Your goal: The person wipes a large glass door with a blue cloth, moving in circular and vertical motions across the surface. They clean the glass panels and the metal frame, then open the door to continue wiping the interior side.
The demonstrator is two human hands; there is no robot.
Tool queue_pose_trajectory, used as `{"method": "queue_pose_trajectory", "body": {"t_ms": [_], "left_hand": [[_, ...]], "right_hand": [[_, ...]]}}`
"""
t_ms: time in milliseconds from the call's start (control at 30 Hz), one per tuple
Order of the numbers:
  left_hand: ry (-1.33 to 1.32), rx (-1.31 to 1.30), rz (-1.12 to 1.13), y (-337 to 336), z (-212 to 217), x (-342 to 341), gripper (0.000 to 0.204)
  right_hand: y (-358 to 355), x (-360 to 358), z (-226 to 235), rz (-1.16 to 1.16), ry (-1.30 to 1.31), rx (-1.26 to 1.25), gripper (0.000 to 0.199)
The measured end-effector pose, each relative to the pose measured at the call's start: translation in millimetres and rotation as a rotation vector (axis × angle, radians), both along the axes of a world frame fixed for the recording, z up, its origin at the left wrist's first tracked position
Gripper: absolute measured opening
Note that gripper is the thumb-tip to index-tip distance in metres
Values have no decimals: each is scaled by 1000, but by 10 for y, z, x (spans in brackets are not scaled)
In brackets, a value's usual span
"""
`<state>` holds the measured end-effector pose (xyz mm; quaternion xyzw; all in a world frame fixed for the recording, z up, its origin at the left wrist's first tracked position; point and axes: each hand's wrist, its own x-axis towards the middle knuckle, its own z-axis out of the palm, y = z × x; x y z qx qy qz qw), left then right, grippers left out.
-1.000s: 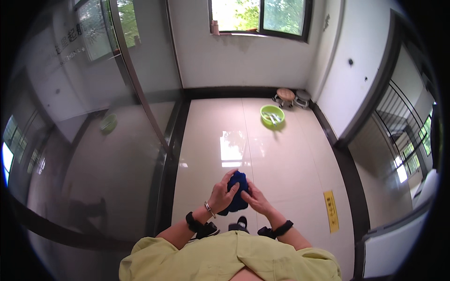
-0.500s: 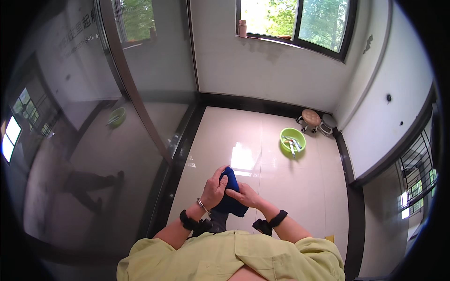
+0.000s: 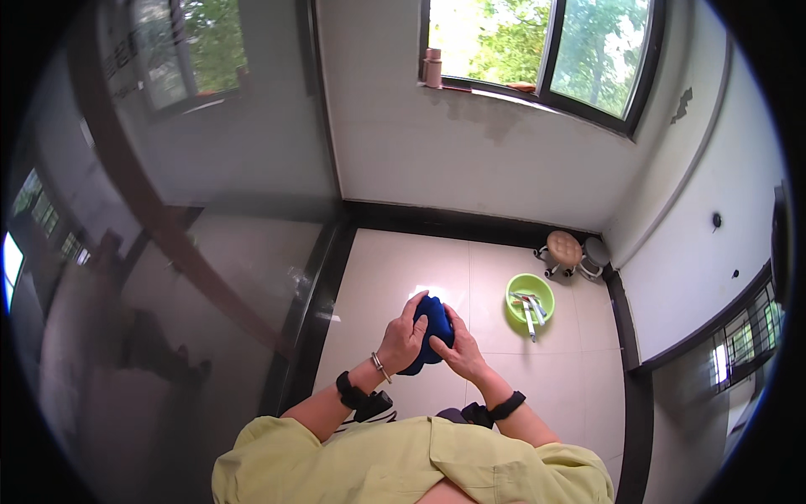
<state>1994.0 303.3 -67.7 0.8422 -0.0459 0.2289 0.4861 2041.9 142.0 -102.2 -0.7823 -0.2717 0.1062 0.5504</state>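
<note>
Both hands' grip, left hand (image 3: 403, 340) and right hand (image 3: 460, 354), as before clenched around blue cloth (image 3: 432, 323), green basin (image 3: 530, 294) now nearer.

A dark blue cloth (image 3: 430, 332), bunched into a rounded wad, sits just below the frame's centre, above pale floor tiles.

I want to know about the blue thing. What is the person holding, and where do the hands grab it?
A blue cloth, bunched up. The left hand grips its left side and the right hand its right side.
</note>
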Motion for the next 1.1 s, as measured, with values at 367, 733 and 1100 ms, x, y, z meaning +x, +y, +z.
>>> {"method": "queue_pose_trajectory", "body": {"t_ms": [367, 733, 1100], "left_hand": [[341, -593, -442, 343, 8, 1454, 86], [152, -280, -268, 660, 334, 3288, 37], [-113, -151, 176, 1898, 674, 6120, 99]], "right_hand": [[499, 1688, 200, 25, -10, 164, 72], [512, 3262, 154, -142, 376, 690, 31], [260, 4503, -189, -354, 417, 586, 24]]}}
